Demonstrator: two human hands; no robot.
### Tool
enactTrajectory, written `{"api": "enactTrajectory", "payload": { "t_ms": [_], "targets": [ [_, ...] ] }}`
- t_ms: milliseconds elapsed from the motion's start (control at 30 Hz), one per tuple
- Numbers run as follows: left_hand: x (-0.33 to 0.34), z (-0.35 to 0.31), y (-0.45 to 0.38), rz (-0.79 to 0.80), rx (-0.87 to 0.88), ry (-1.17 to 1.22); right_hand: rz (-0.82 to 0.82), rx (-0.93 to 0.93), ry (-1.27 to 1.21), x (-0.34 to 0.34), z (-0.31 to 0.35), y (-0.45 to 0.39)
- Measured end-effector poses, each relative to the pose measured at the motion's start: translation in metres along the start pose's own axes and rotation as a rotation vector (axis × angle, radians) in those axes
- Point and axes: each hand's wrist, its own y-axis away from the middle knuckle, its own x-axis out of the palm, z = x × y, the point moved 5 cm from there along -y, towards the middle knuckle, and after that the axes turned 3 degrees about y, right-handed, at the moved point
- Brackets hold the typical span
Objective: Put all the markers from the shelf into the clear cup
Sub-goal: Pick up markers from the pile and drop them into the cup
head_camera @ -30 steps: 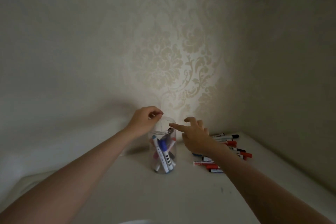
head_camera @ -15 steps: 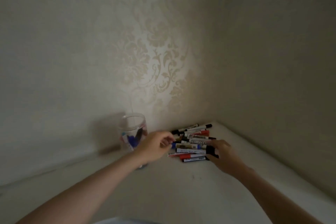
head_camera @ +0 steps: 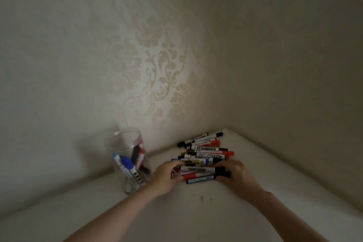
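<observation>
Hands: left hand (head_camera: 167, 176) and right hand (head_camera: 233, 175) press the marker pile's (head_camera: 204, 160) 2 ends.
Risk: markers may roll; clear cup (head_camera: 128, 160), left of pile, may tip.

We see a dim, murky scene, one soft pool of light on the patterned wall (head_camera: 157, 68), corners falling into shadow, wide-angle bending at the edges, slight softness and grain throughout, no glare

clear cup (head_camera: 125, 143): 1 | markers in cup: about 5 | pile of markers (head_camera: 204, 156): count unclear | hands: 2
</observation>
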Motion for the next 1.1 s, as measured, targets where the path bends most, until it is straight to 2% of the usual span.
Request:
{"api": "enactTrajectory", "payload": {
  "t_ms": [200, 333, 467, 633, 733, 833, 1000, 1100],
  "targets": [
    [0.003, 0.006, -0.002, -0.078, -0.012, 0.093, 0.01, -0.067, 0.016, -0.007, 0.002, 0.011],
    [0.004, 0.004, 0.002, -0.057, 0.016, 0.108, 0.09, -0.072, 0.068, -0.007, 0.004, 0.017],
    [0.002, 0.0, 0.008, -0.022, -0.007, 0.159, 0.112, -0.038, 0.015, -0.015, 0.007, 0.019],
    [0.006, 0.0, 0.014, -0.004, -0.087, 0.334, 0.149, 0.203, -0.198, -0.018, 0.003, 0.024],
    [0.0, 0.003, 0.02, -0.063, -0.162, 0.515, 0.139, 0.343, -0.282, -0.021, -0.009, 0.029],
    [-0.014, 0.005, 0.025, -0.15, -0.194, 0.585, 0.148, 0.416, -0.377, -0.027, -0.021, 0.035],
    [-0.054, -0.006, 0.03, -0.347, -0.136, 0.686, -0.011, 0.576, -0.722, -0.033, -0.02, 0.043],
    [-0.088, -0.021, 0.04, -0.387, -0.067, 0.686, -0.02, 0.646, -0.75, -0.03, -0.009, 0.047]
  ]
}}
